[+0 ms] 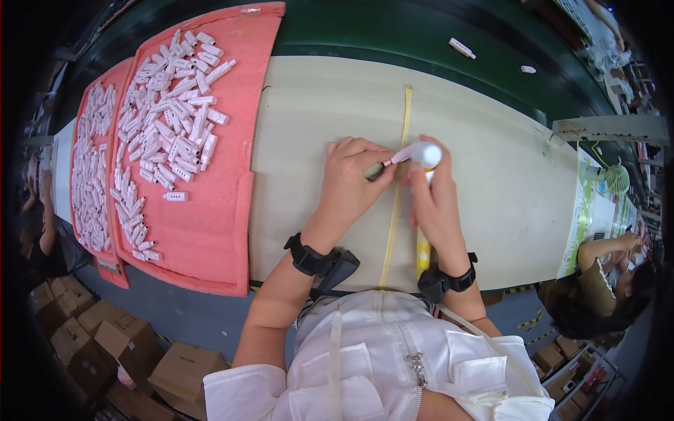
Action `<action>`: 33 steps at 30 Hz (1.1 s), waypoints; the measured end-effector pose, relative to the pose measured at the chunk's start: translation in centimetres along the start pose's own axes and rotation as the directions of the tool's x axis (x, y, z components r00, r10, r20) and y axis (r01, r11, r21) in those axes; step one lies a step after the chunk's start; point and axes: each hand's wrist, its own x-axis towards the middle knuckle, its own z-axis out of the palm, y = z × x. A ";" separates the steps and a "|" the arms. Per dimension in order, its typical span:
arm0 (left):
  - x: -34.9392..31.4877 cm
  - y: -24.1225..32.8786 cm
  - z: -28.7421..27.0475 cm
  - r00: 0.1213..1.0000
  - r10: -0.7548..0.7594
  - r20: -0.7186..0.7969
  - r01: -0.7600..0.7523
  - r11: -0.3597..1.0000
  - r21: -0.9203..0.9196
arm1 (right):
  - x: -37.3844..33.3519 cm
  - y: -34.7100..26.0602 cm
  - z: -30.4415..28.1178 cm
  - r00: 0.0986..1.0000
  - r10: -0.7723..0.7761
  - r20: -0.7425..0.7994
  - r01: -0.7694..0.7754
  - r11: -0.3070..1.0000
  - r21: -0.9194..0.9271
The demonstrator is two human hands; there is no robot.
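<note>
Over the grey work mat [323, 98], my left hand [354, 175] is closed in a pinch on a small pinkish-white plastic piece [401, 154]. A dark end [374, 171] shows beneath its fingers. Right beside it, my right hand [437, 200] is wrapped round an object with a round white top [427, 153]; its kind is hard to make out. The small piece meets the side of that white top. Below the right hand, a yellow-and-white shaft [423, 251] shows, partly hidden by the wrist; whether it joins the white top cannot be seen.
Red foam-edged trays [217, 231] at the left bear several loose white plastic pieces [172, 112]. Yellow tape [391, 235] runs down the mat. Beyond lies a green belt [365, 28] with a white piece [462, 48]. A co-worker [597, 281] sits right; cardboard boxes [186, 375] stand lower left.
</note>
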 end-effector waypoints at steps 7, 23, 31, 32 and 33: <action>-0.4 1.4 -0.1 0.932 -0.295 0.209 0.360 0.698 -0.619 | 0.3 0.7 -0.8 0.989 0.022 -0.145 0.010 0.976 0.217; -0.6 1.9 -0.9 0.909 -0.292 0.299 0.412 0.743 -0.528 | 0.3 1.3 -0.2 0.987 -0.004 -0.158 0.046 0.964 0.262; 1.5 -2.2 -8.8 0.560 -0.659 -0.502 0.043 0.628 -0.777 | 0.1 1.4 -0.3 0.993 0.006 -0.116 0.028 0.957 0.287; 1.6 -2.6 -9.5 0.543 -0.651 -0.531 -0.036 0.614 -0.789 | 0.1 1.4 -0.4 0.995 0.006 -0.104 0.024 0.957 0.289; 1.7 -2.8 -10.1 0.523 -0.643 -0.560 -0.114 0.598 -0.793 | 0.1 1.5 -0.3 0.996 0.006 -0.090 0.020 0.956 0.292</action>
